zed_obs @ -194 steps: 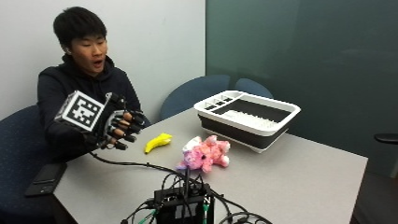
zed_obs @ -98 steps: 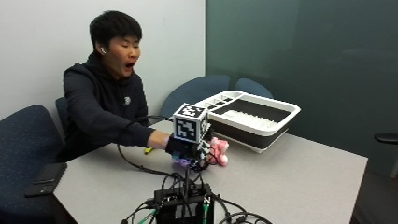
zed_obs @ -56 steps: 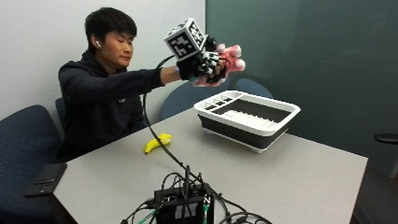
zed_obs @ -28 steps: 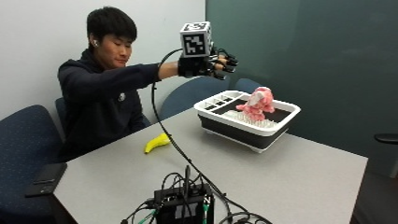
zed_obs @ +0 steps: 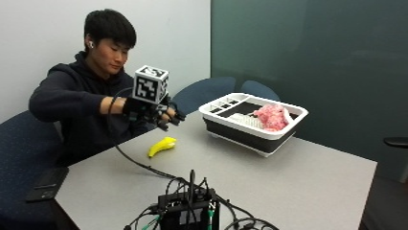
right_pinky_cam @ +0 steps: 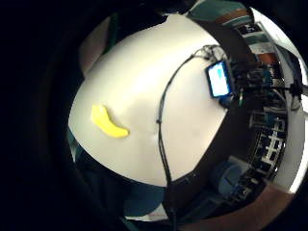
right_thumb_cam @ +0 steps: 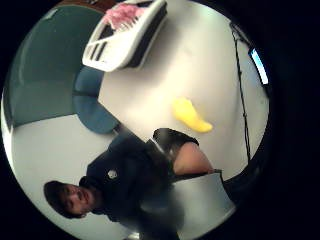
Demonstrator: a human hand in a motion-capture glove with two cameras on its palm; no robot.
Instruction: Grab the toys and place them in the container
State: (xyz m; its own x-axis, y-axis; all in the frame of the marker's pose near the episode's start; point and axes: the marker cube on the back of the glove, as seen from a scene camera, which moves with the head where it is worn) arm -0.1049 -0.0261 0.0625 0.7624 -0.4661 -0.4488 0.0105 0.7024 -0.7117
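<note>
banana (zed_obs: 161,145) lies on table (zed_obs: 306,182) under raised gloved hand (zed_obs: 156,111), fingers loosely curled, empty.

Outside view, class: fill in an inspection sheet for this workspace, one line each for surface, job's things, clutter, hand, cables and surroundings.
Surface: grey table, bare at its near right part.
Job's things: pink plush toy lies inside the white dish-rack container; yellow banana toy lies on the table, apart from the container.
Clutter: black electronics box at the near edge; dark phone on a chair seat.
Hand: gloved right hand hangs above the banana, fingers loosely curled, holding nothing.
Cables: black cable runs from the glove across the table to the box.
Surroundings: blue chairs, white wall, dark glass panel.
</note>
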